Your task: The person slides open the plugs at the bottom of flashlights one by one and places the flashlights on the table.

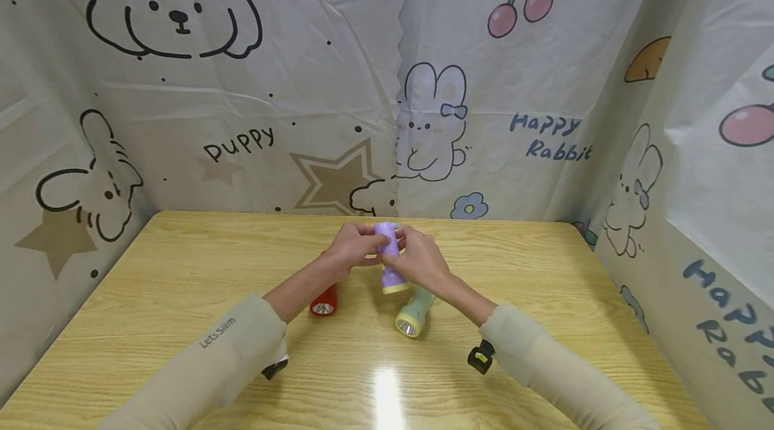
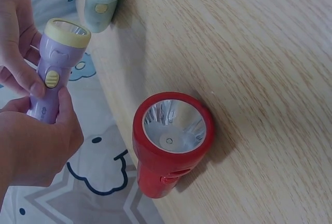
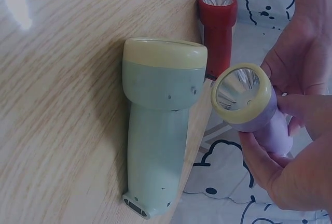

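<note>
Both hands grip a purple flashlight with a cream lens ring, raised above the far middle of the table. The left hand pinches its tail end, with fingertips round the barrel. From the other side the right hand holds the barrel, its thumb close to the yellow switch in the left wrist view. The lens end tips down toward the camera wearer. A red flashlight lies beneath the left forearm, partly hidden. Below the right hand lies a pale green flashlight with a yellow rim.
The wooden table ends at a fabric backdrop printed with cartoon animals, which also rises on both sides. A black wrist device shows at the right sleeve; another dark one is under the left sleeve.
</note>
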`<action>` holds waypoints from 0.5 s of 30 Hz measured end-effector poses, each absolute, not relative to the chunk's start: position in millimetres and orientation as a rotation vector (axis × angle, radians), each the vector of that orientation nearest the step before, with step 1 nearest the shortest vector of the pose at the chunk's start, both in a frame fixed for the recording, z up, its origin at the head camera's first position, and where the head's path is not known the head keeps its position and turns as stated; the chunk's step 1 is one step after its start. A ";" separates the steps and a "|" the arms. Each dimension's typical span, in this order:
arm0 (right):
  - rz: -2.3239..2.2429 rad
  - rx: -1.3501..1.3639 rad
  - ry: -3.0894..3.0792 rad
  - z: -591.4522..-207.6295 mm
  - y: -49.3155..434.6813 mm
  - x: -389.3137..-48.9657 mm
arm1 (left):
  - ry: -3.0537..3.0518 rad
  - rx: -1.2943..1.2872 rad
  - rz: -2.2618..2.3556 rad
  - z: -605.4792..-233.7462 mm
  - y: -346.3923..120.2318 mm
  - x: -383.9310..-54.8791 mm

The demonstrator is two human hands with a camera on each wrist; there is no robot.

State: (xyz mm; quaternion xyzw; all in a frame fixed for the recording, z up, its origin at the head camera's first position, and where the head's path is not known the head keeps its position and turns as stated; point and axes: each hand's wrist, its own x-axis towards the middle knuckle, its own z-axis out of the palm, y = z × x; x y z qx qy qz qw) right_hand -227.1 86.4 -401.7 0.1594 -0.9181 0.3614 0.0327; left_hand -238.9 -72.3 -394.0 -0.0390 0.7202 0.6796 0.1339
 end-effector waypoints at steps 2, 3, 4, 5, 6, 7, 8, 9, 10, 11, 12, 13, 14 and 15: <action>1.118 0.494 -2.836 -400.8 86.3 -228.1 | 2.084 -0.125 1.967 -392.7 -72.7 -239.2; 1.121 0.496 -2.842 -400.4 86.2 -228.6 | 2.083 -0.130 1.965 -392.2 -72.9 -239.6; 1.121 0.497 -2.849 -399.9 86.1 -229.0 | 2.083 -0.134 1.963 -391.9 -73.1 -240.0; 1.124 0.498 -2.855 -399.3 86.0 -229.3 | 2.080 -0.138 1.960 -391.7 -73.4 -240.2; 1.126 0.497 -2.863 -398.7 85.9 -229.6 | 2.078 -0.141 1.959 -391.8 -73.6 -240.8; 1.125 0.498 -2.869 -398.1 85.8 -229.9 | 2.075 -0.143 1.958 -391.8 -73.9 -241.3; 1.126 0.498 -2.875 -397.6 85.7 -230.2 | 2.071 -0.146 1.958 -391.9 -74.1 -241.9; 1.122 0.494 -2.881 -397.0 85.6 -230.5 | 2.067 -0.148 1.957 -392.1 -74.2 -242.5; 1.118 0.492 -2.887 -396.6 85.5 -230.8 | 2.064 -0.150 1.956 -392.2 -74.4 -243.1; 1.119 0.490 -2.891 -396.0 85.3 -231.0 | 2.060 -0.155 1.955 -392.3 -74.5 -243.6; 1.120 0.490 -2.893 -395.7 85.5 -231.4 | 2.059 -0.157 1.954 -392.6 -74.3 -244.3; 1.127 0.490 -2.895 -395.4 85.6 -231.8 | 2.057 -0.160 1.953 -392.6 -74.1 -244.8; 1.133 0.489 -2.898 -395.2 85.7 -232.2 | 2.055 -0.163 1.950 -392.8 -73.9 -245.4; 1.140 0.487 -2.901 -395.1 85.8 -232.6 | 2.053 -0.166 1.948 -393.1 -73.7 -246.0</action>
